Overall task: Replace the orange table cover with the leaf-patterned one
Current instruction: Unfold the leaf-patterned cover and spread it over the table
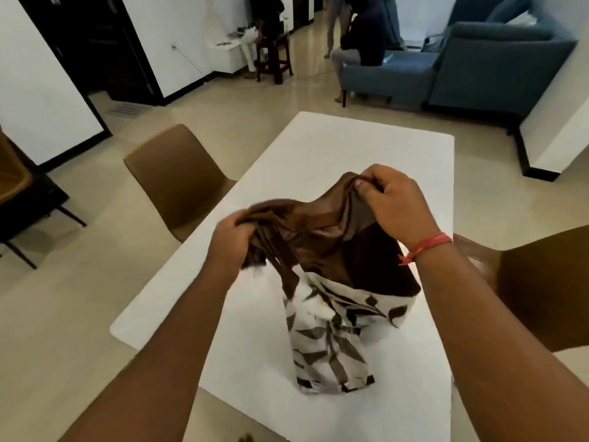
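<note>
Both hands, left (231,242) and right (393,207), grip the orange cover (318,231) closed-fisted above the leaf-patterned cover (328,339), table (366,161) edges clear

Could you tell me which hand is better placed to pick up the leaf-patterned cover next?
Probably the left hand: it grips the orange cover lower, nearer the leaf-patterned cover; the right hand pinches higher.

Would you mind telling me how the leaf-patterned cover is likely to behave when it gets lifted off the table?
Probably floppy: the leaf-patterned cover lies crumpled in soft folds on the white table. It likely drapes and unfolds rather than holding shape. It may drag along too, since the brown cloth lifted by both hands lies over it.
</note>
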`<state>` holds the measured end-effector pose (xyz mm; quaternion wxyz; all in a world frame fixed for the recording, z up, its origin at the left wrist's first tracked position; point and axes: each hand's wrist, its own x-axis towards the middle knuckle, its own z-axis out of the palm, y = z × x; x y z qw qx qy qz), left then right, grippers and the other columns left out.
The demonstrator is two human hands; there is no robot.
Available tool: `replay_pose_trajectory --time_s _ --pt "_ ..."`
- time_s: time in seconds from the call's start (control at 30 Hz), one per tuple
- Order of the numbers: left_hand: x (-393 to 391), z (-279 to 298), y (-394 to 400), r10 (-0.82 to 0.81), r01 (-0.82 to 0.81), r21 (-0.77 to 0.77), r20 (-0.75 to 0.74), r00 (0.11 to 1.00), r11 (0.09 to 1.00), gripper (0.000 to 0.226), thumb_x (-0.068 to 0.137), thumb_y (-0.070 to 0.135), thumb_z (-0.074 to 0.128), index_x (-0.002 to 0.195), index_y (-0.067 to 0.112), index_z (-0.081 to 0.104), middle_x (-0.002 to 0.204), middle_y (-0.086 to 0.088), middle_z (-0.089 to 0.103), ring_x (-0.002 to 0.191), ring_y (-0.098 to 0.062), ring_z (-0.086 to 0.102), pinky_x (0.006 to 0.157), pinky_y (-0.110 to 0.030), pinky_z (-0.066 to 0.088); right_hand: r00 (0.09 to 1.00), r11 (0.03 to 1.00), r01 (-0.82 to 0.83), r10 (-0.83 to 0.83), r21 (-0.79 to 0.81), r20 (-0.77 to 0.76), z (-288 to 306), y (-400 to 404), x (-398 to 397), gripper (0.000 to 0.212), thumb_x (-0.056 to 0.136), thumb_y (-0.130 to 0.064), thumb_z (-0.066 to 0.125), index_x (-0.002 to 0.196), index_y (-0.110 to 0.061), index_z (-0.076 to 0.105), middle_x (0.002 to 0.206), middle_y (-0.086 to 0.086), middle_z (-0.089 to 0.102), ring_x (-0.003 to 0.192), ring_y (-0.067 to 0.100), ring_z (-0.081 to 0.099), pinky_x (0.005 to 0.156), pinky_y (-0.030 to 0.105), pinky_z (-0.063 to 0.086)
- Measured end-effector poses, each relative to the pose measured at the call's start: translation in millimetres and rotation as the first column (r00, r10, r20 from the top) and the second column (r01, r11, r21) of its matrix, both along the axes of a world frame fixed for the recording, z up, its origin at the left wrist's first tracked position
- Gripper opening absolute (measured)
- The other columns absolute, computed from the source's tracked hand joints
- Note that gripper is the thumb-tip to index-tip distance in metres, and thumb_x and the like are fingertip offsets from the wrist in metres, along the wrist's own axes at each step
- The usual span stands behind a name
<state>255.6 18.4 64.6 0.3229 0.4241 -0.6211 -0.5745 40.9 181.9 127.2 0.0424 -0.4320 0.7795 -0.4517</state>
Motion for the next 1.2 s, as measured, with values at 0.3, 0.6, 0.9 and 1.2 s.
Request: replay_pose_trajectory --time_s 0.3,0.6,0.9,1.2 --pt "2 91 -52 0.013 -0.012 0.005 -0.270 0.963 1.000 0.016 0.091 0.043 0.055 0.096 0.045 0.071 0.099 0.010 0.075 0.103 -0.023 0.067 0.080 -0.044 0.059 0.975 0.970 0.010 0.045 0.244 -0.217 42 -8 1 0.027 0.087 -0.055 0.064 0.101 -0.032 0.061 0.094 -0.006 0.063 0.084 0.016 0.057 0.068 0.021 0.041" --pt "-34 75 -25 -0.433 0.533 -0.426 0.315 0.845 0.731 0.013 0.096 0.030 0.056 0.091 0.021 0.064 0.084 0.007 0.065 0.081 -0.010 0.061 0.075 -0.028 0.044 0.970 0.957 -0.242 0.238 0.158 0.047 26 -65 79 0.029 0.087 -0.018 0.069 0.115 -0.023 0.066 0.105 -0.008 0.067 0.092 0.004 0.060 0.085 0.023 0.048" --pt "-17 25 -32 -0.704 0.768 0.013 0.412 0.579 0.640 0.033 0.069 0.063 0.079 0.098 0.050 0.067 0.096 0.024 0.073 0.089 0.002 0.069 0.074 -0.012 0.048 0.995 0.987 -0.094 0.096 0.131 -0.007 45 -44 41 0.045 0.070 0.013 0.046 0.090 -0.017 0.073 0.090 -0.006 0.073 0.091 0.009 0.065 0.087 0.021 0.051" --pt "-34 4 -11 -0.513 0.669 -0.156 0.524 0.680 0.727 0.037 0.090 0.063 0.054 0.105 0.031 0.063 0.098 0.009 0.068 0.093 -0.013 0.065 0.076 -0.025 0.049 0.988 0.983 0.155 -0.154 0.102 -0.023 40 -38 -7 0.027 0.087 -0.002 0.059 0.107 -0.017 0.070 0.108 0.005 0.070 0.102 0.022 0.063 0.084 0.016 0.046"
